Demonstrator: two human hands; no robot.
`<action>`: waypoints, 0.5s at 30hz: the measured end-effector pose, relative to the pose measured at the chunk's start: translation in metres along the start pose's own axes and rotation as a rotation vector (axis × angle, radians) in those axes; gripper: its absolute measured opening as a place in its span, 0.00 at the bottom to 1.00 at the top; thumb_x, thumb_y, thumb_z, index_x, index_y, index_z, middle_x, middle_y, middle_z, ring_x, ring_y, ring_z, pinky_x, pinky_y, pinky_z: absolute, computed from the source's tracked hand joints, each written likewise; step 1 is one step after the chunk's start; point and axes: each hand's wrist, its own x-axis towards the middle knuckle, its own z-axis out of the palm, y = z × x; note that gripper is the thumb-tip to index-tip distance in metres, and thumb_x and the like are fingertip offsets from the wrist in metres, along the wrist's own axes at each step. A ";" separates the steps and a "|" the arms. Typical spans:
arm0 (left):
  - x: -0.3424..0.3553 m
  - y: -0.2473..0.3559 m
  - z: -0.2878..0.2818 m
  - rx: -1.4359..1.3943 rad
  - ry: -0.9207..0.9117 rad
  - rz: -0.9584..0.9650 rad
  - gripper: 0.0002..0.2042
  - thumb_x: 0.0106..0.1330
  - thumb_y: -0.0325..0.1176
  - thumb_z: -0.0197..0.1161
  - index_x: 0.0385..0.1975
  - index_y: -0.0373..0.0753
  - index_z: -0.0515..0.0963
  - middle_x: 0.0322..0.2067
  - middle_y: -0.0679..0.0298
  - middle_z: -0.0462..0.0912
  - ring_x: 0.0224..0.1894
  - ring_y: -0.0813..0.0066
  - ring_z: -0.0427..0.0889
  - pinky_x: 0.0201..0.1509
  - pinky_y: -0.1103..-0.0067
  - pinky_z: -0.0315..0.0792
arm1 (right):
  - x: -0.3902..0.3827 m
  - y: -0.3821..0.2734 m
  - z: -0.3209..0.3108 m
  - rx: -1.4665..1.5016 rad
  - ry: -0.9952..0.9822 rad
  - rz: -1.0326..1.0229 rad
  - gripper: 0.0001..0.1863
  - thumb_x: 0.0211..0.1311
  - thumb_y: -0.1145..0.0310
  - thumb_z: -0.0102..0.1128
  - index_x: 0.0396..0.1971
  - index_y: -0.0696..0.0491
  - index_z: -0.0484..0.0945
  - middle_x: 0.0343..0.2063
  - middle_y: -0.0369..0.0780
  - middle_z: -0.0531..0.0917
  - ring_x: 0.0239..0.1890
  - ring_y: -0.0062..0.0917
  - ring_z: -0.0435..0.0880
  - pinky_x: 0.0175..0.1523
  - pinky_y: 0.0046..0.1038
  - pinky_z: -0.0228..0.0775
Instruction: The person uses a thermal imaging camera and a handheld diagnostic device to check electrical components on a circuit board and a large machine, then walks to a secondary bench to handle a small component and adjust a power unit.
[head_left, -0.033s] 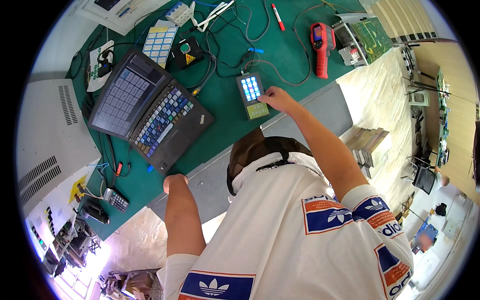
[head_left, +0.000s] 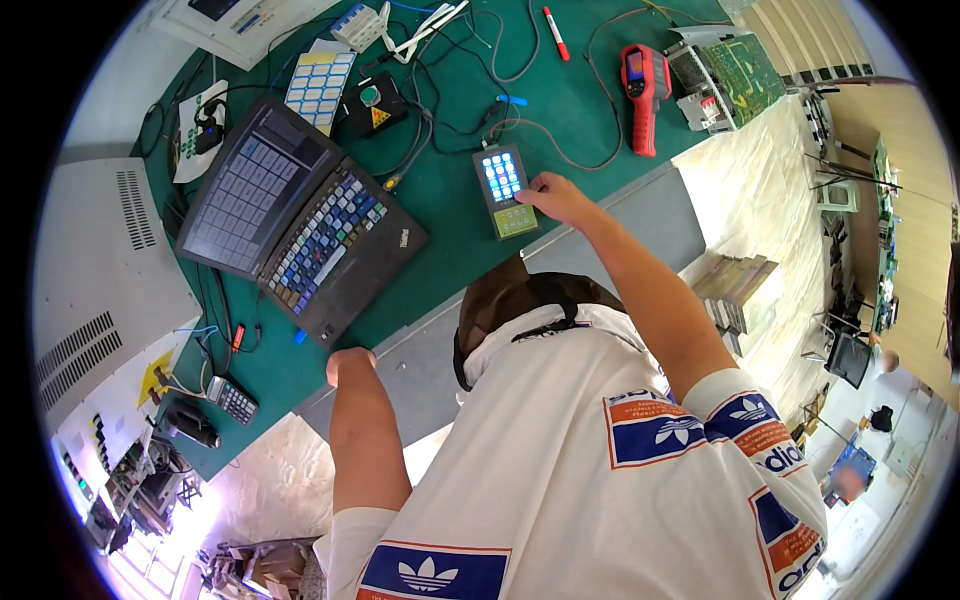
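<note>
A dark handheld device (head_left: 489, 162) with a lit icon screen and a yellow-green lower panel lies on the green bench mat. My right hand (head_left: 558, 197) reaches it from the right, one fingertip touching the lower right of the screen; the other fingers look curled in. My left hand (head_left: 352, 366) rests at the bench edge, close to the front corner of an open laptop (head_left: 372, 262), with its fingers hidden from view. A cable (head_left: 540, 128) runs from the top of the handheld device.
Beyond the device lie a red-and-black thermal camera (head_left: 645, 100), a red marker (head_left: 556, 34) and a circuit-board unit (head_left: 735, 80). Behind the laptop are a black box with a green button (head_left: 375, 106) and a label sheet (head_left: 320, 88). A calculator (head_left: 232, 400) lies at left.
</note>
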 end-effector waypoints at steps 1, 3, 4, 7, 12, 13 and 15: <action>0.000 0.000 0.000 0.014 0.001 0.003 0.17 0.68 0.41 0.44 0.50 0.48 0.76 0.53 0.73 0.78 0.56 0.79 0.75 0.58 0.80 0.69 | 0.001 0.001 0.000 -0.006 0.001 -0.003 0.29 0.44 0.47 0.68 0.36 0.59 0.80 0.37 0.48 0.83 0.43 0.36 0.82 0.47 0.32 0.72; 0.001 0.001 0.001 0.043 0.002 0.008 0.17 0.68 0.41 0.44 0.50 0.48 0.76 0.53 0.73 0.78 0.56 0.80 0.75 0.58 0.80 0.69 | 0.002 0.002 0.001 -0.018 0.001 -0.009 0.29 0.44 0.47 0.68 0.35 0.59 0.80 0.37 0.48 0.83 0.43 0.36 0.82 0.47 0.32 0.72; 0.002 0.001 0.001 0.057 0.005 0.010 0.17 0.68 0.42 0.44 0.50 0.48 0.76 0.53 0.73 0.78 0.56 0.80 0.75 0.58 0.80 0.69 | 0.002 0.001 0.001 -0.016 -0.003 -0.004 0.29 0.44 0.47 0.68 0.35 0.59 0.80 0.37 0.48 0.83 0.43 0.36 0.81 0.47 0.32 0.72; 0.005 0.001 0.002 0.103 0.010 0.018 0.17 0.68 0.42 0.44 0.50 0.48 0.76 0.53 0.73 0.78 0.56 0.80 0.75 0.58 0.81 0.69 | 0.002 0.001 0.000 0.001 -0.016 0.005 0.29 0.45 0.47 0.68 0.36 0.59 0.80 0.37 0.48 0.83 0.42 0.35 0.81 0.46 0.32 0.72; 0.004 -0.001 0.003 0.132 0.006 0.023 0.17 0.68 0.43 0.43 0.50 0.49 0.77 0.53 0.74 0.78 0.56 0.82 0.75 0.58 0.81 0.68 | 0.002 0.006 0.000 0.058 -0.048 -0.012 0.29 0.45 0.47 0.68 0.37 0.60 0.79 0.37 0.46 0.82 0.41 0.33 0.81 0.46 0.30 0.71; 0.004 -0.001 0.002 0.145 0.008 0.024 0.17 0.68 0.43 0.43 0.50 0.49 0.77 0.53 0.74 0.78 0.56 0.82 0.75 0.58 0.81 0.69 | 0.003 0.007 0.000 0.056 -0.050 -0.013 0.29 0.46 0.48 0.68 0.37 0.60 0.79 0.37 0.46 0.82 0.41 0.32 0.81 0.46 0.30 0.71; 0.004 -0.002 0.002 0.172 0.009 0.027 0.17 0.68 0.43 0.44 0.50 0.49 0.77 0.53 0.74 0.78 0.56 0.82 0.75 0.58 0.81 0.69 | 0.004 0.010 0.000 0.051 -0.053 -0.016 0.29 0.46 0.49 0.69 0.38 0.60 0.79 0.37 0.45 0.82 0.41 0.31 0.81 0.46 0.29 0.71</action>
